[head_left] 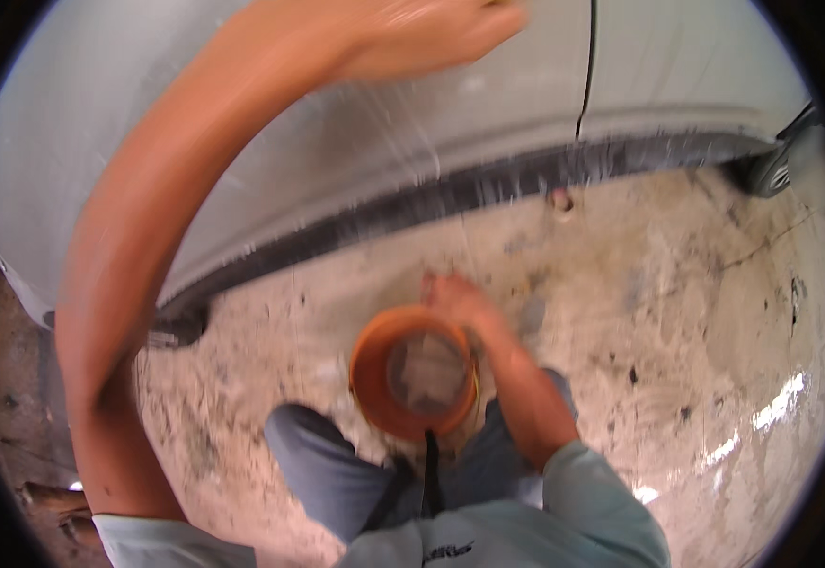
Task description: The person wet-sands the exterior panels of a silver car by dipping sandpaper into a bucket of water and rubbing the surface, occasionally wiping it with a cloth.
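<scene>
My left arm reaches up across the pale grey car body point(270, 180). At the top edge my left hand point(464, 33) is beside the panel, its fingers curled and partly cut off by the picture. Whatever it may hold is hidden. My right hand point(455, 295) is just beyond the far right rim of an orange bucket point(370, 374), slightly blurred, fingers outstretched with nothing seen in them. Whether it touches the rim I cannot tell. Cloudy water point(428, 369) lies in the bucket, which stands on the floor between my knees.
A dark sill point(412, 204) runs along the car's lower edge, streaked with white drips. A wheel point(774, 175) shows at the far right. The concrete floor point(639, 312) is stained, with wet shine point(777, 402) at the right. Brown objects point(57, 502) lie at the lower left.
</scene>
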`<state>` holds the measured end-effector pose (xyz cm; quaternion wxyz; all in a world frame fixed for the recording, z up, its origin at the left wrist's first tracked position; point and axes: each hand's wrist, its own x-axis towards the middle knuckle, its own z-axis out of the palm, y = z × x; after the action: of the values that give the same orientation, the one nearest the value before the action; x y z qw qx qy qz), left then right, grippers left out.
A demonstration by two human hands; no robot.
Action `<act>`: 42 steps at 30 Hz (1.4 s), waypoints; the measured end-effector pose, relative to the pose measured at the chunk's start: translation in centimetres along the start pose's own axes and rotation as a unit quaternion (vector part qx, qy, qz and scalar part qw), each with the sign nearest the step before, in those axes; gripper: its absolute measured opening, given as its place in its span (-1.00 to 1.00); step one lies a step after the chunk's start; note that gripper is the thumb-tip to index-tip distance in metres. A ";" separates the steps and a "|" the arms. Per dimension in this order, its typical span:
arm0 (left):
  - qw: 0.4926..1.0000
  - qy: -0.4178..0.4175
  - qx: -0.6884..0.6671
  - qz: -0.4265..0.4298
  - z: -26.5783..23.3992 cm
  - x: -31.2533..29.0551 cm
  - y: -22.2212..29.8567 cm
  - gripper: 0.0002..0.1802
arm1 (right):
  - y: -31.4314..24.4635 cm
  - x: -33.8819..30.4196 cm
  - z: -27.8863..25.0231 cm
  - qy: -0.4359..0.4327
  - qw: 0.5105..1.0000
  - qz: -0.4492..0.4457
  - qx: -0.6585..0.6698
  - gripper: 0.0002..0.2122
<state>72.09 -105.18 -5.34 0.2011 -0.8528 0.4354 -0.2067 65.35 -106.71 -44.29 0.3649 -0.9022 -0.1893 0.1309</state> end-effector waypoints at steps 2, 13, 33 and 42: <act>0.994 -0.084 -0.071 -0.013 2.3 -6.6 4.3 -0.13 | 2.6 -2.1 -3.3 0.020 0.996 0.089 0.007 -0.67; 0.899 -0.261 -0.231 -0.267 34.2 -34.4 30.1 -0.29 | -2.5 1.2 0.1 -0.015 0.999 -0.007 0.043 -0.72; 0.813 -0.299 -0.390 -0.314 38.2 -33.4 26.4 -0.34 | -11.2 1.8 2.1 -0.021 1.000 -0.015 -0.017 -0.72; 0.658 -0.434 -0.545 -0.286 36.4 -35.3 18.9 -0.43 | -16.8 3.0 3.8 0.080 0.993 0.081 -0.006 -0.66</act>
<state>59.98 -80.30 -51.85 -0.2027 -0.8850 0.0684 0.4135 62.47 -92.00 -35.34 0.3614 -0.9244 -0.0867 0.0861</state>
